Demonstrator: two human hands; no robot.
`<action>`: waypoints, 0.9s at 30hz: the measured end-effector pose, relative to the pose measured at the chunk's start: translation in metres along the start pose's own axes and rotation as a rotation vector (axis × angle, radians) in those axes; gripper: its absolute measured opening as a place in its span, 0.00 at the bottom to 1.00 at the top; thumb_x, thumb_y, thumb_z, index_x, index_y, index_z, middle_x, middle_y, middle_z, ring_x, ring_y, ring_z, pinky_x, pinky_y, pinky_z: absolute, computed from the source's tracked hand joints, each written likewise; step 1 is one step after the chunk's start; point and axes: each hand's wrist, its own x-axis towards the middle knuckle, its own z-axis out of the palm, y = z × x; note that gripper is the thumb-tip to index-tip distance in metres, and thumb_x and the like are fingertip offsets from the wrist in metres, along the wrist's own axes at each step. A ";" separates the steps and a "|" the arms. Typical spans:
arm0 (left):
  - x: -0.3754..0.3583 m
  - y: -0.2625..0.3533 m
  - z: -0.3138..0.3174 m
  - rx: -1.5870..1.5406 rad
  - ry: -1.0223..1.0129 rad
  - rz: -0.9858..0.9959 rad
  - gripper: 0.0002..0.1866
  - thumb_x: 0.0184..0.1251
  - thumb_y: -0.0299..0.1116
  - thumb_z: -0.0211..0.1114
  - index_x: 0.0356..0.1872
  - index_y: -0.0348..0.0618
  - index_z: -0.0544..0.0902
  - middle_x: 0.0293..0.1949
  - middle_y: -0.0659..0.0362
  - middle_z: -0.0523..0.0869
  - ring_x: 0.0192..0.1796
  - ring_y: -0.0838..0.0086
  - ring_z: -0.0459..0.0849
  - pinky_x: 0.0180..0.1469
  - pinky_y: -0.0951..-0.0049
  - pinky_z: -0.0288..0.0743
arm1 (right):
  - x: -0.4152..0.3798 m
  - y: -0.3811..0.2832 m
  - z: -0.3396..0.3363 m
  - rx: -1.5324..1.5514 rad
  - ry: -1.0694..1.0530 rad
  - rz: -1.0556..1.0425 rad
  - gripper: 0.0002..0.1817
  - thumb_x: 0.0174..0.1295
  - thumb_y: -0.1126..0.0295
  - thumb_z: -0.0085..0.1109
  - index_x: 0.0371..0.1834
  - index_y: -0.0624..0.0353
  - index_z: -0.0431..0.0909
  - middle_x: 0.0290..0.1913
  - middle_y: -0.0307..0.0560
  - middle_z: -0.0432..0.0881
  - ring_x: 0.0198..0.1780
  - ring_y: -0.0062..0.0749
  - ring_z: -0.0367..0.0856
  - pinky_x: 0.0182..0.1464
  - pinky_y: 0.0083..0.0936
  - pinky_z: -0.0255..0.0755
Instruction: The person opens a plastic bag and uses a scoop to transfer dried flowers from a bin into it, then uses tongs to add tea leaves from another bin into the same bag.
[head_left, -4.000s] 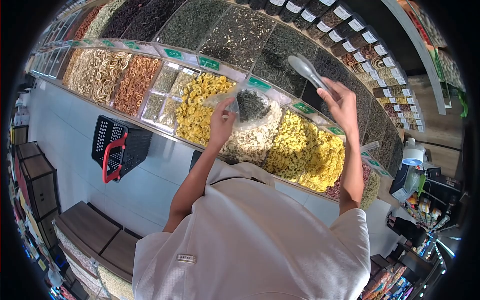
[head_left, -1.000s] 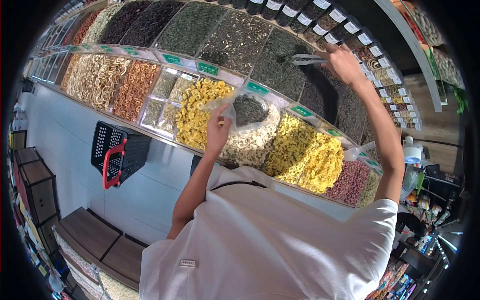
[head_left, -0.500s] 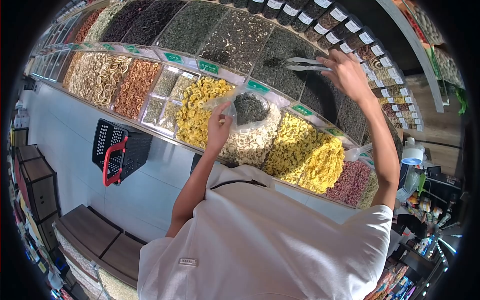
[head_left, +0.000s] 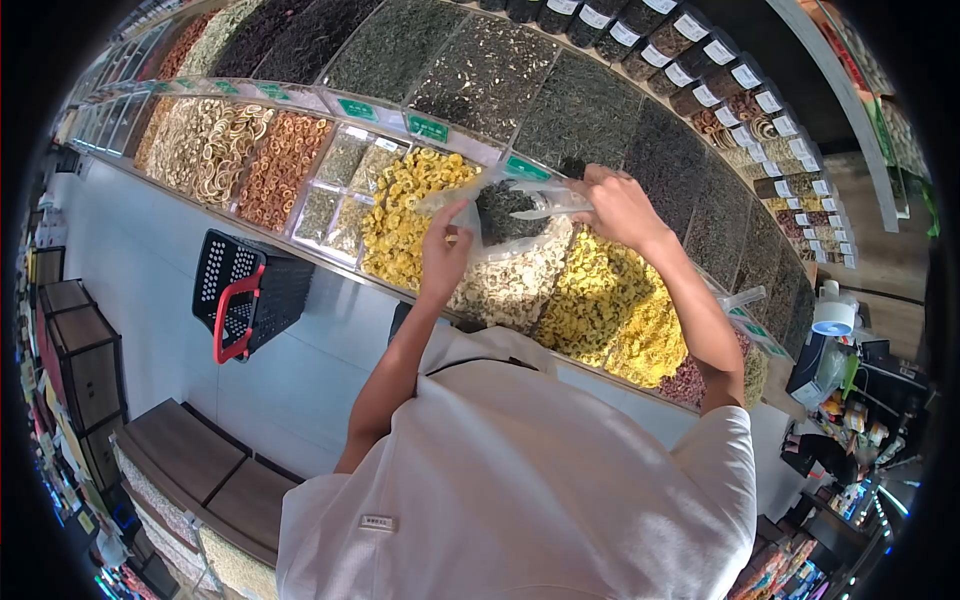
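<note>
My left hand [head_left: 447, 245] pinches the edge of a clear plastic bag [head_left: 488, 250] and holds its mouth open. Dark dried tea leaves [head_left: 503, 212] lie inside the bag. In my right hand [head_left: 618, 205] is a pair of clear plastic tongs [head_left: 552, 204], whose tips reach into the bag's mouth over the leaves. Beneath the bag are pale dried slices [head_left: 515, 285], with yellow dried flowers [head_left: 410, 220] to the left and more yellow dried flowers [head_left: 580, 300] to the right. A bin of dark green tea leaves [head_left: 580, 105] lies beyond my right hand.
A black shopping basket [head_left: 275, 290] with a red handle [head_left: 232, 312] stands at the left below the counter. Labelled jars [head_left: 690, 75] line the counter's back. Green label cards [head_left: 428, 127] run along the bin dividers. Another clear scoop or tongs handle [head_left: 742, 298] rests at right.
My right hand has brought the tongs from above the dark green tea bin down and left into the bag's mouth. My left hand still holds the bag in about the same place.
</note>
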 end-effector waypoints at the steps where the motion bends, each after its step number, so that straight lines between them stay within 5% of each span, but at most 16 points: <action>1: 0.001 -0.005 -0.002 -0.005 0.000 0.033 0.27 0.68 0.17 0.61 0.69 0.44 0.80 0.67 0.56 0.80 0.46 0.76 0.82 0.47 0.77 0.80 | -0.002 -0.001 0.001 -0.001 -0.004 0.000 0.32 0.60 0.57 0.73 0.69 0.53 0.81 0.45 0.47 0.82 0.49 0.43 0.86 0.60 0.45 0.85; 4: 0.002 -0.004 0.001 -0.011 0.000 0.049 0.27 0.69 0.18 0.62 0.69 0.45 0.80 0.67 0.56 0.80 0.46 0.76 0.82 0.46 0.77 0.80 | -0.002 -0.005 0.010 0.090 -0.078 0.083 0.31 0.61 0.56 0.73 0.68 0.54 0.82 0.47 0.49 0.82 0.49 0.44 0.87 0.55 0.40 0.88; 5: 0.001 -0.001 0.002 -0.007 0.005 0.030 0.27 0.69 0.18 0.62 0.69 0.45 0.80 0.67 0.56 0.80 0.46 0.76 0.82 0.45 0.77 0.80 | -0.003 0.003 0.034 -0.009 -0.005 -0.027 0.30 0.62 0.57 0.73 0.67 0.54 0.82 0.46 0.47 0.83 0.44 0.39 0.88 0.44 0.35 0.91; 7: 0.000 0.004 0.002 0.008 -0.013 0.019 0.27 0.69 0.18 0.62 0.69 0.45 0.80 0.67 0.56 0.80 0.46 0.75 0.82 0.45 0.77 0.80 | -0.008 0.004 0.045 -0.072 0.200 -0.142 0.30 0.62 0.56 0.74 0.66 0.54 0.84 0.47 0.47 0.83 0.43 0.37 0.87 0.38 0.29 0.90; 10: 0.002 -0.004 0.000 0.003 -0.021 0.027 0.27 0.69 0.18 0.62 0.69 0.45 0.80 0.67 0.57 0.80 0.45 0.76 0.82 0.44 0.78 0.79 | -0.018 0.010 0.005 0.157 0.070 0.124 0.31 0.61 0.57 0.75 0.68 0.52 0.82 0.47 0.47 0.83 0.41 0.35 0.87 0.39 0.29 0.90; 14: 0.001 0.002 0.002 -0.017 -0.011 -0.020 0.26 0.70 0.17 0.62 0.69 0.45 0.80 0.67 0.57 0.80 0.46 0.75 0.82 0.45 0.77 0.80 | -0.026 0.035 -0.028 0.053 0.263 0.297 0.31 0.64 0.59 0.74 0.69 0.58 0.81 0.46 0.49 0.82 0.40 0.37 0.86 0.41 0.31 0.90; 17: 0.002 0.000 0.003 -0.031 -0.025 -0.033 0.26 0.70 0.17 0.62 0.69 0.44 0.80 0.67 0.57 0.80 0.46 0.75 0.82 0.48 0.75 0.80 | -0.017 0.036 -0.016 -0.021 0.276 0.425 0.31 0.64 0.62 0.74 0.68 0.63 0.80 0.46 0.56 0.82 0.46 0.50 0.89 0.45 0.42 0.89; 27: 0.001 0.001 -0.004 -0.014 -0.014 -0.026 0.26 0.70 0.18 0.62 0.69 0.44 0.80 0.68 0.57 0.80 0.45 0.77 0.80 0.48 0.76 0.78 | 0.014 0.059 0.013 -0.137 0.399 0.523 0.29 0.63 0.62 0.73 0.65 0.62 0.80 0.50 0.59 0.82 0.50 0.55 0.87 0.46 0.46 0.88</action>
